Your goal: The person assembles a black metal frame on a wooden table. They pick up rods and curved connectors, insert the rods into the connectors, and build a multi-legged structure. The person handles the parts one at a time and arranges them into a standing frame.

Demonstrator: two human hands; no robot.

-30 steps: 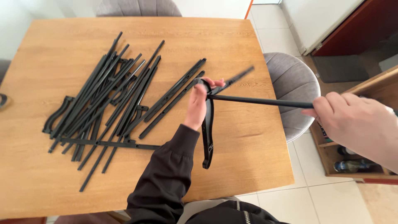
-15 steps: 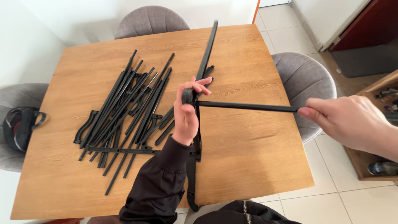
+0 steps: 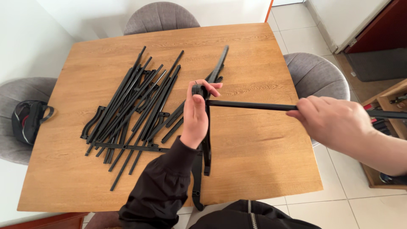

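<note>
My left hand (image 3: 196,115), in a dark sleeve, grips the joint of a black plastic frame piece (image 3: 206,146) held over the middle of the wooden table (image 3: 263,165). The frame's long bar runs from near my body up toward the far side. My right hand (image 3: 335,123) is closed around a long black rod (image 3: 250,105) that lies level and meets the joint at my left hand. A pile of several black rods and rails (image 3: 131,106) lies on the table to the left of my left hand.
Grey padded chairs stand at the far side (image 3: 160,17), the right (image 3: 316,76) and the left (image 3: 17,127); a dark bag (image 3: 29,121) sits on the left chair. A wooden shelf unit (image 3: 390,101) is at the right, over a tiled floor.
The view has shifted so the table sits more centred. The frame piece in my left hand has swung from slanted to nearly upright along the table; the rod stays joined to it.
</note>
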